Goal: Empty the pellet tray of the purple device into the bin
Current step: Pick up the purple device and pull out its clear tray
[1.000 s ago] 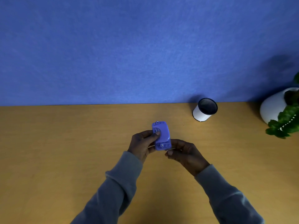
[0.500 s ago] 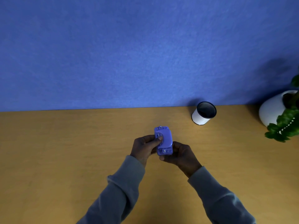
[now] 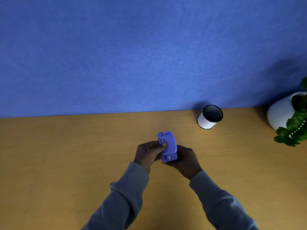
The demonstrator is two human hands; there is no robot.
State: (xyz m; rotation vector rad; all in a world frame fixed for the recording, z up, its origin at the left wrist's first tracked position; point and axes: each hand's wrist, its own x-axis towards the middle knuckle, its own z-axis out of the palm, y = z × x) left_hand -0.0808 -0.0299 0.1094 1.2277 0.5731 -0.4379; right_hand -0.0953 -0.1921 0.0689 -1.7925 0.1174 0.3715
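The purple device, a small hole punch, is held above the wooden desk with its underside facing me. My left hand grips its left side, thumb pressed on the middle of the base. My right hand cups it from below and the right, fingers hidden behind it. The bin, a white cylinder with a dark mesh inside, stands upright at the back of the desk, up and to the right of the device. No pellets are visible.
A white round planter with green leaves sits at the far right of the desk. A blue wall panel rises along the desk's back edge.
My right hand has slid from beside the device's lower end to under it, closing around it. The device is held a little straighter; the view shifted slightly.
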